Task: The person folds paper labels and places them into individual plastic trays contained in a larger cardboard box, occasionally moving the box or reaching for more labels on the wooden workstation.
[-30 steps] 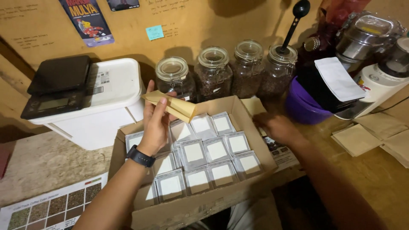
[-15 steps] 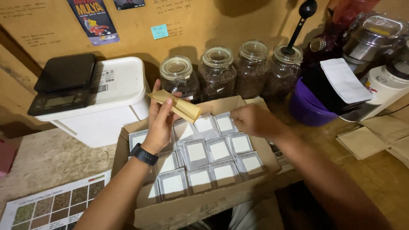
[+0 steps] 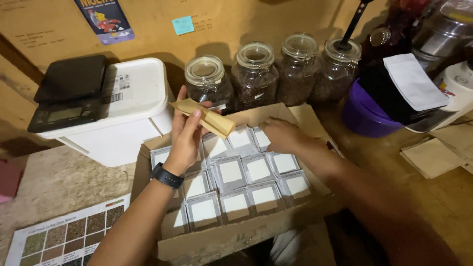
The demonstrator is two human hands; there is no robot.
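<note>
left hand (image 3: 185, 135) lifting tan paper pouches (image 3: 203, 117) over a cardboard box (image 3: 217, 241) of small packets.

its fingers are clamped on the pouches, which sit just above the box's back rows. the right hand (image 3: 282, 136) rests on the white-labelled packets (image 3: 246, 170) to the right, fingers curled; whether it grips one i cannot tell. glass jars (image 3: 256, 74) stand beyond both hands, a white tub (image 3: 133, 103) with a black scale (image 3: 69, 91) left of the left hand.

You face a brown board wall (image 3: 148, 54) with a small blue note (image 3: 183, 24) stuck on it, above a dim, worn wooden tabletop (image 3: 54, 187).
</note>
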